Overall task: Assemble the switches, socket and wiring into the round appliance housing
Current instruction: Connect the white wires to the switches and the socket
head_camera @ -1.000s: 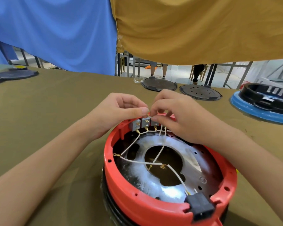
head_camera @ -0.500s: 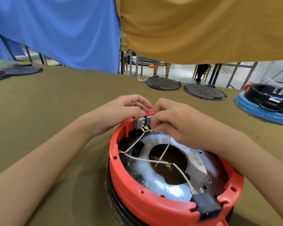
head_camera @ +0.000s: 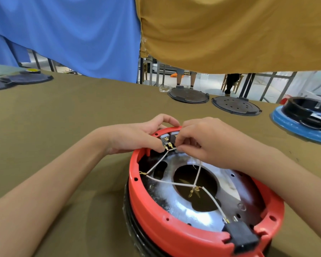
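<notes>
The round red housing (head_camera: 174, 236) is sitting open side up on the olive-brown table (head_camera: 63, 127), near its front edge, stacked on a black ring underneath. Both hands are working at the far rim of the housing, where the grey switches (head_camera: 168, 139) are seated in the wall. The left hand (head_camera: 137, 136) is reaching in from the left, fingers curling over the rim, thumb and fingertip pinching at the brass terminals just below the switches. The right hand (head_camera: 202, 140) is coming in from the right, its fingers curled tight and pinching the white wiring (head_camera: 176, 184) at the same cluster of terminals; exactly which lead it is gripping I cannot tell. White leads are running from there across the shiny metal plate (head_camera: 185, 210) and over its central hole, one ending at a brass lug on the left wall, another reaching the black socket (head_camera: 241, 236) set in the near rim. Beyond, two dark round lids (head_camera: 235, 107) are lying flat on the table, and a blue-and-black housing (head_camera: 295, 125) is standing at the far right. Blue and mustard cloths (head_camera: 230, 34) are hanging behind.
</notes>
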`<state>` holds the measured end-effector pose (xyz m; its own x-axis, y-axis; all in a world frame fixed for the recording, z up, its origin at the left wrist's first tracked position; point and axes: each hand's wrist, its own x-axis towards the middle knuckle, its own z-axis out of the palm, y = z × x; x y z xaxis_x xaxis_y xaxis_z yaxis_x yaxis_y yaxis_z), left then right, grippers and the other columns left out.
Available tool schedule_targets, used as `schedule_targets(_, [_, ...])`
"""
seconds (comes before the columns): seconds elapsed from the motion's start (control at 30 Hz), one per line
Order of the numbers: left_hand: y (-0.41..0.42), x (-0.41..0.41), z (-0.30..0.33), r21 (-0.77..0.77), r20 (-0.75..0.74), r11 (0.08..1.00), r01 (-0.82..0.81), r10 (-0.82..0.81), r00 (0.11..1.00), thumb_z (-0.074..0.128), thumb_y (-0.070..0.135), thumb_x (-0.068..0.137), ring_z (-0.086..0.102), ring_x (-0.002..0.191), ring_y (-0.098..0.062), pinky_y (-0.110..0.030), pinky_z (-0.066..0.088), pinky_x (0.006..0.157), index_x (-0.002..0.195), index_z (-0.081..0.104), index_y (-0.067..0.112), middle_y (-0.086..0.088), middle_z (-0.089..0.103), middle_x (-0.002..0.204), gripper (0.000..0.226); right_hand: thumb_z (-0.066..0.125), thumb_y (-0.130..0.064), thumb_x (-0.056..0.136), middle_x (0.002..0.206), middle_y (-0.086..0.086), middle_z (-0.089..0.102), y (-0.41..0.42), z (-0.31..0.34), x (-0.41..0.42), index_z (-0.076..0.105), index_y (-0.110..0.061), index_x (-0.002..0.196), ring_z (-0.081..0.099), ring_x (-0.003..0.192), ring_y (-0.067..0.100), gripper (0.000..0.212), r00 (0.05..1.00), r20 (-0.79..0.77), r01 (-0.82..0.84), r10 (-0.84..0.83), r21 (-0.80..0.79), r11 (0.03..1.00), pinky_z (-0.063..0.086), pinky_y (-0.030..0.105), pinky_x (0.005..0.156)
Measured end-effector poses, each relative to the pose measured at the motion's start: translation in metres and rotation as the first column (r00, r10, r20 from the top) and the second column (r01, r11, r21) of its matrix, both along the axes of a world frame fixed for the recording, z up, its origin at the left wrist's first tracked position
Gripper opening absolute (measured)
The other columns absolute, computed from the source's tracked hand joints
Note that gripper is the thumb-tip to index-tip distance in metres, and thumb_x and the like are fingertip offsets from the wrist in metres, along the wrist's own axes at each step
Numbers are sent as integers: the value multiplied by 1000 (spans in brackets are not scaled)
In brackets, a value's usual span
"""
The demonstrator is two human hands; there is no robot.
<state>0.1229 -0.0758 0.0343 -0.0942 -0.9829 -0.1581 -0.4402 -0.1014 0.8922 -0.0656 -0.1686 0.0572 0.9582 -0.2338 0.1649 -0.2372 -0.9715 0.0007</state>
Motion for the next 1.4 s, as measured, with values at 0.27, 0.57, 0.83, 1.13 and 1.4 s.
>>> schedule_targets(0.27, [0,-2,1,3,34,1000,-19,19,999,58,5,90,67,89,-26,-45,57,85,129,40,39,-7,57,124,55,60,-31,94,81,-20,51,-1,-1,4,71,-32,95,56,79,8,11,1000,-28,-7,8,29,1000,48,32,76])
schedule_targets(0.57, [0,-4,0,-5,67,999,-37,37,997,58,13,79,57,108,-47,-63,48,92,129,40,42,-9,57,126,60,60,-32,94,88,-19,54,-6,-6,4,70,-34,95,52,78,7,10,1000,2,2,-2,40,999,43,29,72])
schedule_targets(0.83, [0,-5,0,-29,122,999,-28,32,992,58,17,79,58,108,-46,-63,49,91,126,39,44,-10,57,125,58,60,-34,95,91,-18,55,-7,-7,6,69,-35,95,53,79,7,10,1000,26,8,-8,18,1000,39,26,67])
schedule_targets(1.13, [-1,-7,2,-77,251,997,3,17,968,54,21,87,56,100,-43,-59,49,90,129,35,38,-19,56,123,49,57,-38,95,93,-12,60,-3,-10,6,70,-31,95,57,79,12,15,998,64,26,-26,-12,1000,49,34,71])
schedule_targets(1.4, [-2,-8,5,-170,407,985,30,42,912,50,8,96,55,84,-40,-57,50,79,130,38,32,-16,62,110,44,58,-39,94,88,-11,61,-1,-11,7,72,-28,93,59,77,15,17,992,121,31,-27,-33,999,51,38,70])
